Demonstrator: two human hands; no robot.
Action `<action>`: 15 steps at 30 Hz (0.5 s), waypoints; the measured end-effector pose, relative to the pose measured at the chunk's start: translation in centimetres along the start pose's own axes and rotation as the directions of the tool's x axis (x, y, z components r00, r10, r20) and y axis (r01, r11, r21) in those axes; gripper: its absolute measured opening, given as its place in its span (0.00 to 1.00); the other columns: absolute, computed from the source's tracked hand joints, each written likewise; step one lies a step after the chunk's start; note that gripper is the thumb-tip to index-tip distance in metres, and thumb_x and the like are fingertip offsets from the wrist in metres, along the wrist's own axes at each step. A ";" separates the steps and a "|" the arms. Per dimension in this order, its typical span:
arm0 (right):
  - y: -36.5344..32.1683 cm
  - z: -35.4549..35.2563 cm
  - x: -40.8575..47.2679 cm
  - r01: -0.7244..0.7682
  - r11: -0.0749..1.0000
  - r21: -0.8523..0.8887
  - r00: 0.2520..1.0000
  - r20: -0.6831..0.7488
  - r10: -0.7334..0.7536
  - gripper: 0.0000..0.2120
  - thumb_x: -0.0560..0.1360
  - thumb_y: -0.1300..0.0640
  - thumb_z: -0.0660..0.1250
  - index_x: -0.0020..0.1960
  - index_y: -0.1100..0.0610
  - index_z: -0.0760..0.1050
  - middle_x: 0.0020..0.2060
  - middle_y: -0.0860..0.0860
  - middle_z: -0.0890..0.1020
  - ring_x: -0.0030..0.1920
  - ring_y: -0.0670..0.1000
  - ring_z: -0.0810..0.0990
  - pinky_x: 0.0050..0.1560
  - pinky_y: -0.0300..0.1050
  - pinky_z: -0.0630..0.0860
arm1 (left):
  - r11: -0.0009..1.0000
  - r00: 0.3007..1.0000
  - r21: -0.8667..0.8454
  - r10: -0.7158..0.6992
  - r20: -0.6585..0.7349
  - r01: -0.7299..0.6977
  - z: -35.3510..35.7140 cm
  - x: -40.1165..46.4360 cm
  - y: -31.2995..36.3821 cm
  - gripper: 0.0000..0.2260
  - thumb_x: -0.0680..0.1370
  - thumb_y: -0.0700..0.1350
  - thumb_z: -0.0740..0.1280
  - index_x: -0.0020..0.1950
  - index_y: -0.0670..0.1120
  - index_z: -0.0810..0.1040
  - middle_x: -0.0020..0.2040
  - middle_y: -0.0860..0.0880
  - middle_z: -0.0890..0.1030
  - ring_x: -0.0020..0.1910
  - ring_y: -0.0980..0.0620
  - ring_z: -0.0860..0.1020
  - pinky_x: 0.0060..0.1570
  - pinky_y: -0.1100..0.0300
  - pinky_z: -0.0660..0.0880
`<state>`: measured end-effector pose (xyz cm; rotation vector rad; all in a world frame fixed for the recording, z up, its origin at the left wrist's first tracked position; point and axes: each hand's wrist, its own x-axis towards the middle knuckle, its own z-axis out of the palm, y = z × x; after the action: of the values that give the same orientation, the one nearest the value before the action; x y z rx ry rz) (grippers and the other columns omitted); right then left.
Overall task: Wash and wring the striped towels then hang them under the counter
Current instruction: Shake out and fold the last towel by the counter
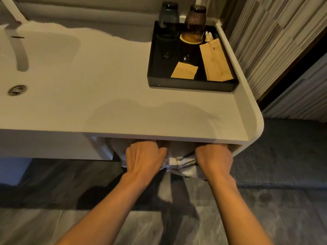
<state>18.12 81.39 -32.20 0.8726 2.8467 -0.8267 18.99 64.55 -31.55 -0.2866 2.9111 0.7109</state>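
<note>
Obs.: both hands are under the front lip of the counter (123, 112), at about 6 o'clock in the view. The left hand (144, 157) sits at 7 o'clock of the opening, back of the hand up, fingers curled down over the grey cloth. The right hand (214, 159) sits at 5 o'clock, fingertips tucked out of sight beneath the counter edge; its hold looks like a grip on the cloth, but the fingers themselves are hidden.

The striped towel (184, 163) hangs bunched between the two hands, its pale stripes showing at the lower fold. Its upper part disappears under the counter, so what it hangs on, a rail or a bar, cannot be seen.

Judgement: the hands are set well apart, one at each end of the bunch, most likely to spread the cloth sideways along its support so it dries flat and not wadded. This reads as the hanging step, late in the task. Whether more than one towel is there I cannot tell; the folds overlap.

Sink basin with drain (17, 89) lies at 9 o'clock, no cloth in it. Black tray (159, 71) stands at 1 o'clock on the counter, holding two dark tumblers (195, 17) and paper sachets (184, 72), kept well away from the wet work.

Risk: a bunched towel may slip off when released.
</note>
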 end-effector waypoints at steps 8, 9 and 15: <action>1.5 3.3 -4.4 0.458 0.845 -0.276 0.849 -0.145 -0.508 0.13 0.79 0.53 0.61 0.40 0.58 0.79 0.38 0.59 0.82 0.49 0.65 0.80 0.71 0.68 0.65 | 0.921 0.925 -0.150 0.333 -0.183 -0.361 4.1 -7.0 -3.2 0.19 0.78 0.42 0.67 0.68 0.51 0.72 0.70 0.47 0.70 0.66 0.48 0.70 0.62 0.52 0.72; 1.1 3.2 -3.8 0.424 0.854 -0.302 0.884 -0.067 -0.463 0.17 0.77 0.52 0.59 0.35 0.57 0.79 0.34 0.59 0.83 0.46 0.64 0.81 0.70 0.67 0.66 | 0.902 0.918 -0.183 0.369 -0.143 -0.391 4.5 -7.7 -3.9 0.19 0.77 0.41 0.66 0.67 0.52 0.74 0.71 0.49 0.69 0.68 0.51 0.70 0.64 0.53 0.71; 0.8 2.9 -1.9 0.383 0.842 -0.380 0.922 0.208 -0.326 0.21 0.77 0.50 0.59 0.29 0.55 0.79 0.36 0.56 0.86 0.44 0.60 0.83 0.51 0.52 0.72 | 0.919 0.934 -0.173 0.357 -0.012 -0.353 4.7 -8.1 -7.0 0.11 0.76 0.40 0.68 0.56 0.51 0.80 0.66 0.54 0.73 0.64 0.54 0.73 0.60 0.56 0.75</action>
<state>19.87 79.48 -34.72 0.2255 2.9273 -0.2521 28.71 61.92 -37.42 0.2428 2.9149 1.0134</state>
